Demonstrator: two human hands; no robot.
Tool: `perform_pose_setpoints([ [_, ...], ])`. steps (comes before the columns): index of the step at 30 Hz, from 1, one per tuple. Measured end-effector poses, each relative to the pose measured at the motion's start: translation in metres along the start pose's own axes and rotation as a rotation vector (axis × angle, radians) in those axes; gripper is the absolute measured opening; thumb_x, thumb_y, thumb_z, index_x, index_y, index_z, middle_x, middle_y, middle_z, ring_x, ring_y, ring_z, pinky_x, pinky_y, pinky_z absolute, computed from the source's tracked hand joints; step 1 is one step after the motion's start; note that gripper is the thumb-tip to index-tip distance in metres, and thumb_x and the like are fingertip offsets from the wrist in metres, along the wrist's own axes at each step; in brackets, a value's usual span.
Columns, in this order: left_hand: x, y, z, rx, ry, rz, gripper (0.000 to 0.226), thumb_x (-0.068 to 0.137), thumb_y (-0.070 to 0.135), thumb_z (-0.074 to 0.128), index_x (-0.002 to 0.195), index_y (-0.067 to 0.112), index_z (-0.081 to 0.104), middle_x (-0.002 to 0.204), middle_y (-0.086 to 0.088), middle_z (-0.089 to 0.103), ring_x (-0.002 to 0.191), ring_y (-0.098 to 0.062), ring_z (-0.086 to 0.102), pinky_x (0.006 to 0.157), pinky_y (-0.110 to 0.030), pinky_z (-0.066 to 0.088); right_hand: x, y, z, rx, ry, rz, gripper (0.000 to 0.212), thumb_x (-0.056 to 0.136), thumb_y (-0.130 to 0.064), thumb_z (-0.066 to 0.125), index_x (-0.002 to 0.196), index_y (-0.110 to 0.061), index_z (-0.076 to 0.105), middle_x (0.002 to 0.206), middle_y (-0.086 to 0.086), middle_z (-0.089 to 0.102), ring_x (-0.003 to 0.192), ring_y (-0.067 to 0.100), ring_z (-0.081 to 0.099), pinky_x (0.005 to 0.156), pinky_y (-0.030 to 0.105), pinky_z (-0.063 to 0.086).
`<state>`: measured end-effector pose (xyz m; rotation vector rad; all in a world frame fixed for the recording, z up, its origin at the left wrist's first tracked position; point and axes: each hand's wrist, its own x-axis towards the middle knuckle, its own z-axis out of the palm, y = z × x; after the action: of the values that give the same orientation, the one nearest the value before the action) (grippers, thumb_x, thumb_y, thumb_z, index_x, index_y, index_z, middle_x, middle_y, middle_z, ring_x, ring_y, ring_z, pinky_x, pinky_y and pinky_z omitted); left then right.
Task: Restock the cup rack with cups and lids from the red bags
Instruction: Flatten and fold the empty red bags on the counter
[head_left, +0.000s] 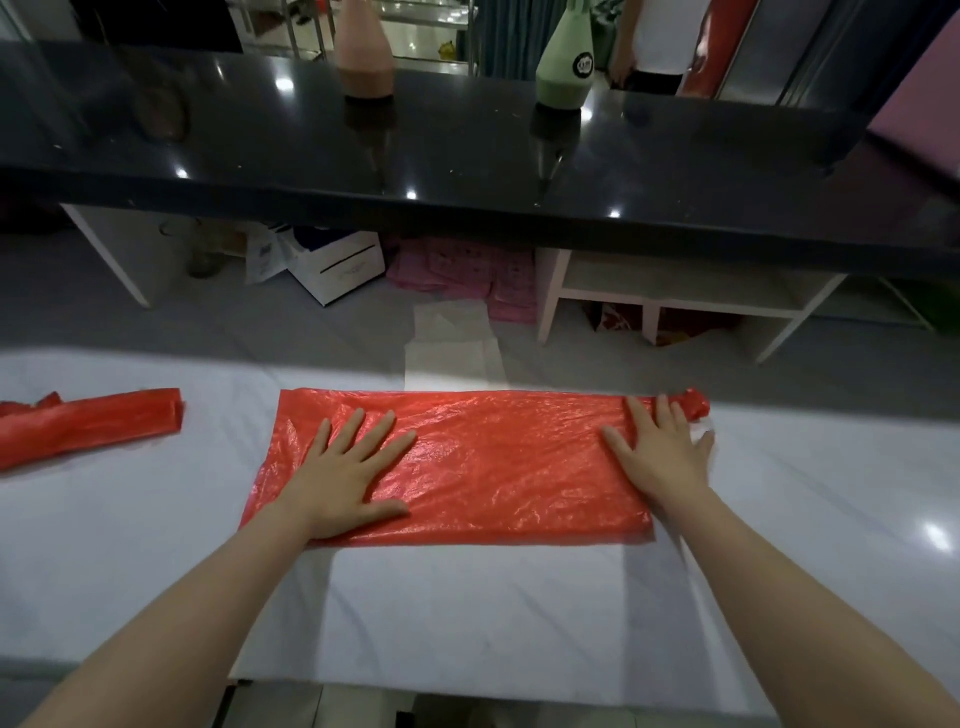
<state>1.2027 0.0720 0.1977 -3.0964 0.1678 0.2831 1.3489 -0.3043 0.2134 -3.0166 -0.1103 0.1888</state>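
Note:
An empty red plastic bag (498, 457) lies flattened on the white counter (467, 613) in front of me. My left hand (348, 473) presses flat on the bag's left part, fingers spread and straight. My right hand (660, 454) lies flat on its right end, near the bunched handles (696, 402). A second red bag (88, 423), folded into a narrow strip, rests on the counter at the far left. No cups, lids or cup rack are in sight.
A raised black glossy counter (467, 156) runs across behind, carrying a pink bottle-shaped vessel (363, 49) and a green one (563, 65). Under it are a white box (337, 267), pink cloth (467, 275) and white shelves (675, 296). A person stands beyond at the top right.

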Motion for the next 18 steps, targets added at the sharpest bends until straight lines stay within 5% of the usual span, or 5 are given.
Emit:
perform_pose_setpoints([
  [6, -0.011, 0.019, -0.002, -0.103, -0.063, -0.066, 0.088, 0.064, 0.093, 0.005, 0.134, 0.053, -0.03, 0.153, 0.006, -0.03, 0.141, -0.029, -0.027, 0.111, -0.059, -0.014, -0.03, -0.036, -0.015, -0.001, 0.255, -0.144, 0.059, 0.093, -0.053, 0.038, 0.145, -0.028, 0.033, 0.158, 0.003, 0.02, 0.145, 0.027, 0.01, 0.113, 0.053, 0.011],
  [13, -0.018, 0.084, -0.019, -0.516, -0.075, -0.348, 0.074, 0.086, 0.075, 0.016, 0.146, 0.044, -0.012, 0.158, 0.001, -0.017, 0.144, -0.036, -0.016, 0.109, -0.061, -0.011, -0.137, -0.113, 0.014, 0.084, 0.15, -0.29, 0.048, 0.09, -0.049, 0.048, 0.134, -0.031, 0.047, 0.146, 0.001, 0.037, 0.132, 0.025, 0.03, 0.105, 0.042, 0.025],
  [18, -0.055, 0.096, -0.025, -0.61, 0.111, -0.224, 0.061, 0.095, 0.052, 0.033, 0.15, 0.034, 0.011, 0.161, 0.002, -0.001, 0.147, -0.029, -0.001, 0.114, -0.054, 0.005, -0.191, -0.114, 0.039, 0.075, 0.081, -0.206, 0.053, 0.093, -0.055, 0.038, 0.14, -0.03, 0.04, 0.148, -0.004, 0.037, 0.135, 0.018, 0.033, 0.109, 0.041, 0.029],
])
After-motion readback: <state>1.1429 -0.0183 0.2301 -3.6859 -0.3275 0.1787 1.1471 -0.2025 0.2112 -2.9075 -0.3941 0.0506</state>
